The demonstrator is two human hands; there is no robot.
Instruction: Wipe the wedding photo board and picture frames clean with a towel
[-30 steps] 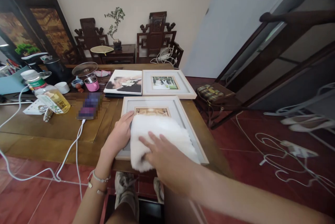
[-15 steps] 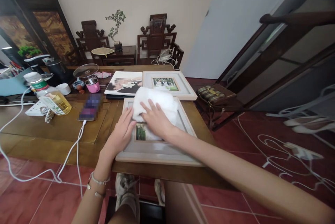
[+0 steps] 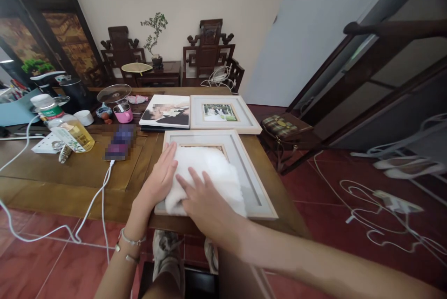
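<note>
A white fluffy cloth (image 3: 209, 168) lies over the lower middle of a light wooden picture frame (image 3: 256, 182), covering most of its picture. My right hand (image 3: 206, 201) presses on the cloth from above, fingers spread and stretched out. On the frame's left side rests my left hand (image 3: 162, 175), open, its fingers extended along the rim and its thumb side close to the cloth. Just behind are a second framed photo (image 3: 220, 112) and a white-edged photo panel (image 3: 165, 112) stacked on a dark item.
On the wooden table (image 3: 87, 187) to the left are a phone (image 3: 120, 143) on a white cable, a bottle of yellow liquid (image 3: 75, 131), a pink mug (image 3: 123, 113) and a glass lid (image 3: 114, 93). A plaid bag (image 3: 281, 124) sits on a chair at the right.
My right hand has slid the cloth toward me, from the frame's upper part down to its near edge. My left hand has stayed at the frame's left side.
</note>
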